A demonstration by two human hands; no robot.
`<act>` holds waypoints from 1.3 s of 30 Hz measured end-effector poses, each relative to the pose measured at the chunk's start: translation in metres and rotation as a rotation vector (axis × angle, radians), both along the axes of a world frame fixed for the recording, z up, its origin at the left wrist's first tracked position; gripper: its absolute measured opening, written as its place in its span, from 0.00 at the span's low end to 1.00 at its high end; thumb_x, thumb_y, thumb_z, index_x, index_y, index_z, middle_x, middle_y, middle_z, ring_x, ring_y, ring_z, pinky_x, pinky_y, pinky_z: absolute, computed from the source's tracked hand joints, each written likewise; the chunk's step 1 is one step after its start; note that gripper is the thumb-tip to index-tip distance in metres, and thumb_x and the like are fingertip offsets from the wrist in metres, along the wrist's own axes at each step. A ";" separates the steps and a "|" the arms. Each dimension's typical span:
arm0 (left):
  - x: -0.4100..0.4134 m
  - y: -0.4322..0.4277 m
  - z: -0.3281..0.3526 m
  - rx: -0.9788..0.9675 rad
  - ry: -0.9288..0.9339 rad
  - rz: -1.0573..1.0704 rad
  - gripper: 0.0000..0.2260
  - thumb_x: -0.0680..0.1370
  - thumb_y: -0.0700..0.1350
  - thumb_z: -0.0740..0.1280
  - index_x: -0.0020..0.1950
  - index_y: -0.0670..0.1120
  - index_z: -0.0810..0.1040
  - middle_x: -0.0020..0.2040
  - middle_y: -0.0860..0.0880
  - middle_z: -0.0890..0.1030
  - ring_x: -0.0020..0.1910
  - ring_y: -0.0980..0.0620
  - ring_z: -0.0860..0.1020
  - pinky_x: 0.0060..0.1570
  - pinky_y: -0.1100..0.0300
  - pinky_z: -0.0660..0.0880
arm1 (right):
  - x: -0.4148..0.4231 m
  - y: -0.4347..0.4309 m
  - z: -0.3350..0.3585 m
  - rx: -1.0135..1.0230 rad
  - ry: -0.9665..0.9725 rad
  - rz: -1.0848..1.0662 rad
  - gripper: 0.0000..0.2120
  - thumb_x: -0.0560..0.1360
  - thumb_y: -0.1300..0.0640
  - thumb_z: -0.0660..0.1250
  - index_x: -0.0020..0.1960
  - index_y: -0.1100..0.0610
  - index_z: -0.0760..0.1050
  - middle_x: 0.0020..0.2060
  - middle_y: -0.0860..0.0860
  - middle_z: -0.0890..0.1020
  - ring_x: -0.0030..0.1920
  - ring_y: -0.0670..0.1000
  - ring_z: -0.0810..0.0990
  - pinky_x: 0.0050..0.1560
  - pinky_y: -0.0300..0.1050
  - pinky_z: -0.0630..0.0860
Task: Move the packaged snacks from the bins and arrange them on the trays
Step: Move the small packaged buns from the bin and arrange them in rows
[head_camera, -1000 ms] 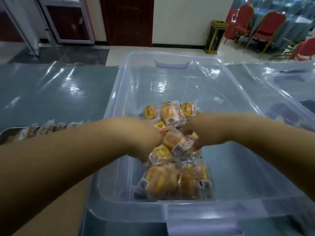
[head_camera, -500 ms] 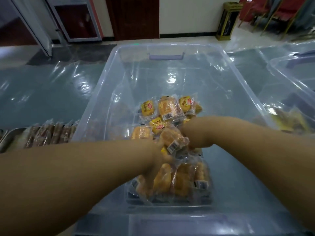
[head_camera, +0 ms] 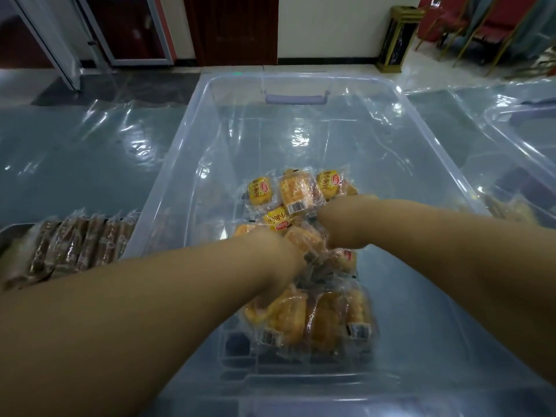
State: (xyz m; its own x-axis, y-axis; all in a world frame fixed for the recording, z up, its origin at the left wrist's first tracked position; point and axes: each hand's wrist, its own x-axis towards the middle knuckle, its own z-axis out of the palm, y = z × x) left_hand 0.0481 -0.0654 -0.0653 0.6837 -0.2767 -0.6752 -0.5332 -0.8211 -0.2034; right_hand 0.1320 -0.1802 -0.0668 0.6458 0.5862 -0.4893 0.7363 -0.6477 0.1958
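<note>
A teal cloth under glossy, wrinkled plastic covers the desk (head_camera: 75,145). On it stands a large clear bin (head_camera: 186,152), the packaged snacks (head_camera: 296,191) heaped on its bottom toward the near side. The left hand (head_camera: 270,254) and right hand (head_camera: 340,224) dip into the heap; the fingers are buried among wrappers, so I cannot tell if they pinch anything. A metal tray (head_camera: 9,229) of brown packets (head_camera: 75,245) sits just left of the bin, a second bin (head_camera: 517,124) to its right. Beyond: a dark door (head_camera: 231,28), a black-and-gold waste bin (head_camera: 397,37), red chairs (head_camera: 445,19).
</note>
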 end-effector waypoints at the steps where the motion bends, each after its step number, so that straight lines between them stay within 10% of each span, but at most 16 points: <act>1: 0.001 0.002 0.007 -0.013 0.000 0.055 0.30 0.69 0.46 0.73 0.69 0.51 0.67 0.42 0.51 0.72 0.32 0.54 0.68 0.26 0.61 0.65 | -0.001 -0.001 -0.006 -0.001 -0.001 -0.013 0.11 0.76 0.54 0.66 0.55 0.58 0.74 0.34 0.48 0.71 0.34 0.48 0.72 0.29 0.39 0.66; 8: 0.009 0.023 0.024 -0.104 -0.011 0.286 0.37 0.71 0.44 0.72 0.73 0.57 0.55 0.51 0.48 0.74 0.46 0.50 0.75 0.45 0.57 0.76 | -0.006 0.004 -0.035 0.059 0.108 -0.149 0.12 0.78 0.53 0.63 0.55 0.60 0.76 0.48 0.55 0.79 0.46 0.53 0.78 0.43 0.43 0.75; 20: 0.009 0.023 0.021 -0.156 -0.024 0.317 0.36 0.72 0.41 0.71 0.74 0.54 0.56 0.50 0.47 0.72 0.42 0.50 0.71 0.43 0.57 0.73 | -0.007 0.004 -0.056 0.253 0.076 -0.366 0.05 0.74 0.59 0.67 0.50 0.58 0.76 0.44 0.53 0.76 0.39 0.52 0.75 0.36 0.42 0.72; 29: 0.013 0.027 0.021 -0.191 -0.110 0.312 0.32 0.72 0.42 0.71 0.71 0.52 0.60 0.36 0.52 0.65 0.32 0.55 0.66 0.30 0.62 0.66 | 0.002 0.001 -0.059 0.142 0.165 -0.542 0.23 0.75 0.52 0.65 0.67 0.53 0.63 0.67 0.63 0.63 0.61 0.64 0.69 0.63 0.58 0.71; 39: 0.014 0.032 0.024 -0.234 -0.221 0.345 0.26 0.72 0.42 0.67 0.67 0.54 0.62 0.36 0.52 0.67 0.33 0.53 0.69 0.26 0.61 0.64 | 0.005 0.000 -0.022 0.266 -0.011 -0.461 0.10 0.74 0.57 0.67 0.54 0.57 0.71 0.38 0.52 0.75 0.39 0.53 0.75 0.32 0.43 0.68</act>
State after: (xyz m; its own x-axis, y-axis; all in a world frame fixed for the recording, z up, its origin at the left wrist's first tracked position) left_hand 0.0622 -0.0337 -0.0416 0.8830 -0.1353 -0.4494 -0.1858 -0.9801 -0.0700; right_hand 0.1371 -0.1797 -0.0887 0.8698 0.3434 -0.3542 0.3626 -0.9318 -0.0130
